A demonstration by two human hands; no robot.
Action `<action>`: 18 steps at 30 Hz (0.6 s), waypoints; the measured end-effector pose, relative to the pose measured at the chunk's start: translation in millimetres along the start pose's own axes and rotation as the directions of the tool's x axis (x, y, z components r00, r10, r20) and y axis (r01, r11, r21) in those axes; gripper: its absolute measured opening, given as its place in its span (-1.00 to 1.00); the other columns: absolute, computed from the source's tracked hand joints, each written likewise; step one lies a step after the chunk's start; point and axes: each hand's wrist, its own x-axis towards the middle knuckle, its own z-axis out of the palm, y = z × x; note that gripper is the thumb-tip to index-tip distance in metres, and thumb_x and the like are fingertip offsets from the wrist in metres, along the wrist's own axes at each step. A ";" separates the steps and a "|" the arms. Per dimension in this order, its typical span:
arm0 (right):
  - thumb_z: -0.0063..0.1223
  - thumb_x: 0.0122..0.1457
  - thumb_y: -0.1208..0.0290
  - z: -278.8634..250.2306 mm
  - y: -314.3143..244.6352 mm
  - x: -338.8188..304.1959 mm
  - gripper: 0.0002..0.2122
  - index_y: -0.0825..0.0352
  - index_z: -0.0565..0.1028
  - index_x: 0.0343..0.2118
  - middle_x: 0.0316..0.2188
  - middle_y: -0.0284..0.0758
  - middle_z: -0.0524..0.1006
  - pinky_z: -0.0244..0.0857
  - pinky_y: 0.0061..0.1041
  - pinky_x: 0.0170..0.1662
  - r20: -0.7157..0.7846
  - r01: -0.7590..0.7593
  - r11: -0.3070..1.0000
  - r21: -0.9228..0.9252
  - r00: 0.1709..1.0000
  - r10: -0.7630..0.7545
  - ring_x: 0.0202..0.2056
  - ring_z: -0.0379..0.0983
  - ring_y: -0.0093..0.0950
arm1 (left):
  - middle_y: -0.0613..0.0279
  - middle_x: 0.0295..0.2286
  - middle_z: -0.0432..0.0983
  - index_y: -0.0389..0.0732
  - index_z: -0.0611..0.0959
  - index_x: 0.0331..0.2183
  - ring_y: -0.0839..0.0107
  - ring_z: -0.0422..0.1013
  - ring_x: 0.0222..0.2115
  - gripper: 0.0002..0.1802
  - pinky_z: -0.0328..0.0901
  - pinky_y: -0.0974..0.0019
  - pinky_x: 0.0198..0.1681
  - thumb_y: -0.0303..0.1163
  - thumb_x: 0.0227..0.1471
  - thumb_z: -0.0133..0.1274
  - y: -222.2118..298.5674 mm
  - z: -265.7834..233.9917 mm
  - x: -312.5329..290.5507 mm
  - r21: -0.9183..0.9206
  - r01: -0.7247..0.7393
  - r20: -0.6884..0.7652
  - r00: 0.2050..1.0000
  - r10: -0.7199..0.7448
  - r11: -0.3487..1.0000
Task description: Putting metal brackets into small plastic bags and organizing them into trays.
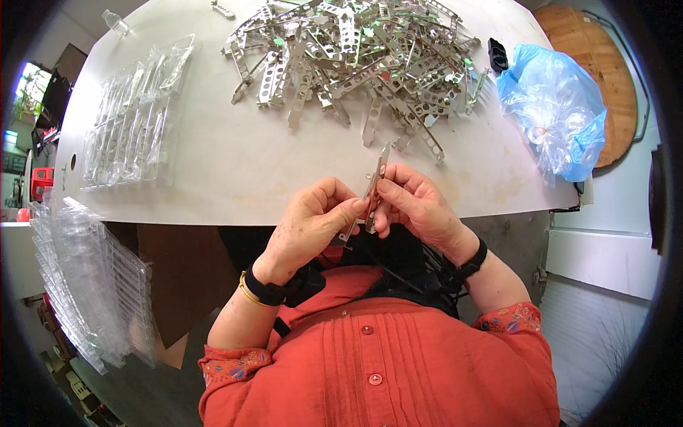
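Both hands meet just over the table's near edge, pinching slim metal strips (380,164) that stand tilted, upper ends away from me. My left hand (309,224) grips the lower part between thumb and forefinger. My right hand (416,203) has its thumb pressed on the right side, fingers curled behind. There seem to be two strips side by side; how they join is hidden by the fingers. Beyond the hands lies a big heap of perforated metal strips (348,64), some with green bits among them.
A clear plastic tray (174,135) with bagged pieces lies on the table's left. Stacked clear trays (92,285) stand below it, beside the table. A blue plastic bag (594,92) of clear bags sits at right, near a small black object (497,55). A clear bottle (115,23) lies far left.
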 end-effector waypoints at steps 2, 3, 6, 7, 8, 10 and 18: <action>-0.03 0.38 0.27 -0.9 1.1 0.6 -0.79 0.33 0.41 -0.12 -0.34 -0.34 0.55 0.48 -0.57 -0.39 -0.006 0.001 1.000 0.003 1.000 -0.001 -0.47 0.53 -0.59 | 0.30 -0.40 0.56 -0.29 0.54 -0.20 0.60 0.44 -0.46 -0.78 0.34 0.51 -0.38 -0.35 0.20 0.14 -0.8 -0.9 1.2 -0.022 -0.004 0.004 1.000 0.004 1.000; -0.02 0.37 0.28 -0.2 1.2 0.8 -0.80 0.32 0.42 -0.14 -0.35 -0.34 0.55 0.47 -0.58 -0.42 -0.013 0.005 1.000 0.002 1.000 -0.005 -0.48 0.53 -0.60 | 0.29 -0.39 0.57 -0.29 0.53 -0.18 0.59 0.44 -0.45 -0.75 0.34 0.51 -0.38 -0.37 0.19 0.16 -3.7 -0.6 2.8 -0.060 -0.026 -0.005 1.000 0.026 0.998; 0.00 0.36 0.28 2.6 0.2 0.4 -0.81 0.32 0.43 -0.18 -0.38 -0.36 0.54 0.42 -0.62 -0.49 -0.036 0.021 1.000 -0.021 0.999 -0.022 -0.52 0.50 -0.64 | 0.25 -0.38 0.57 -0.34 0.49 -0.11 0.59 0.45 -0.44 -0.68 0.36 0.51 -0.36 -0.42 0.15 0.18 -7.3 -2.8 5.4 -0.151 -0.061 -0.015 0.998 0.059 0.987; 0.01 0.36 0.28 3.0 -0.6 -0.1 -0.81 0.32 0.43 -0.19 -0.39 -0.36 0.54 0.40 -0.64 -0.52 -0.045 0.030 0.999 -0.043 0.998 -0.031 -0.54 0.48 -0.65 | 0.24 -0.37 0.57 -0.36 0.47 -0.09 0.59 0.46 -0.43 -0.65 0.37 0.50 -0.36 -0.44 0.15 0.18 -7.3 -3.6 6.2 -0.177 -0.067 -0.015 0.998 0.065 0.982; 0.02 0.36 0.29 3.4 -1.6 -0.6 -0.82 0.32 0.44 -0.20 -0.41 -0.37 0.53 0.37 -0.65 -0.55 -0.053 0.038 0.997 -0.065 0.998 -0.042 -0.56 0.47 -0.66 | 0.24 -0.37 0.58 -0.36 0.48 -0.09 0.58 0.46 -0.43 -0.66 0.37 0.50 -0.36 -0.44 0.15 0.18 -6.2 -3.1 6.6 -0.183 -0.065 -0.023 0.998 0.062 0.981; 0.02 0.35 0.29 3.1 -3.9 -1.1 -0.82 0.32 0.44 -0.23 -0.43 -0.38 0.53 0.33 -0.67 -0.60 -0.079 0.012 0.997 -0.079 0.997 -0.019 -0.60 0.44 -0.68 | 0.26 -0.37 0.58 -0.34 0.49 -0.09 0.57 0.47 -0.44 -0.67 0.38 0.49 -0.36 -0.44 0.15 0.18 -5.1 -1.8 6.4 -0.198 -0.061 -0.042 0.998 0.054 0.978; 0.06 0.33 0.33 6.8 -8.6 -6.8 -0.83 0.33 0.42 -0.26 -0.49 -0.41 0.51 0.32 -0.66 -0.64 -0.096 -0.006 0.994 -0.106 0.995 -0.004 -0.64 0.42 -0.67 | 0.24 -0.40 0.58 -0.37 0.53 -0.13 0.57 0.48 -0.47 -0.74 0.42 0.48 -0.42 -0.46 0.18 0.13 -12.4 0.4 10.1 -0.168 -0.094 -0.080 0.993 0.081 0.981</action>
